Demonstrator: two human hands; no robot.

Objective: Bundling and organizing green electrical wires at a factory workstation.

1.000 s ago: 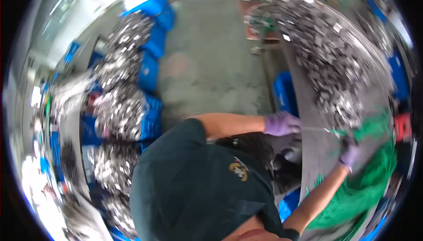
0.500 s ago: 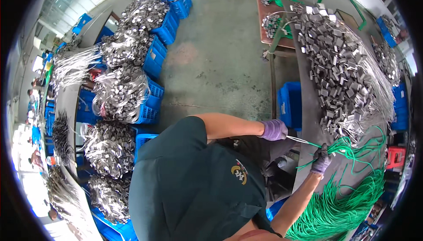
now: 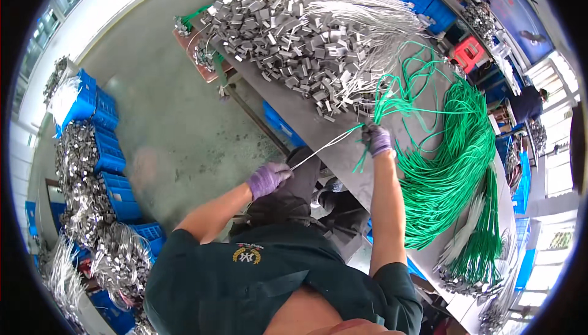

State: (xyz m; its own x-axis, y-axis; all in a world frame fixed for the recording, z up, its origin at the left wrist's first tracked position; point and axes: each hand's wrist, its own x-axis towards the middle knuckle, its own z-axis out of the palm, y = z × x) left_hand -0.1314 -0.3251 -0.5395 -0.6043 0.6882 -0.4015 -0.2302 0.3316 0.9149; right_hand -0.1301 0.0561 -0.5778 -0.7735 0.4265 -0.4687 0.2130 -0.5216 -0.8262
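Observation:
My left hand [image 3: 268, 180], in a purple glove, is closed on the end of a thin looped white cord [image 3: 327, 145]. The cord runs taut up to my right hand [image 3: 376, 139], whose dark-tipped purple glove is closed around green cords [image 3: 387, 103] at the table's near edge. Where white meets green, the joint lies close by the right fingers, which partly hide it. Loose green strands spread over the tabletop beyond that hand. To its right lies a large bundle of green cords [image 3: 450, 175]. Just past the right hand is a heap of grey metal blocks [image 3: 300, 47] with silvery wires.
The dark table [image 3: 355, 169] slants across in front of me. Blue crates [image 3: 117, 197] piled with metal pieces line the left side. A blue bin [image 3: 282, 123] sits under the table edge. A red stool [image 3: 468, 54] and another person [image 3: 528, 103] are beyond the table.
The view has swung to the right, so the table now lies ahead. Both hands keep their hold, and the white cord between them now shows a longer stretch.

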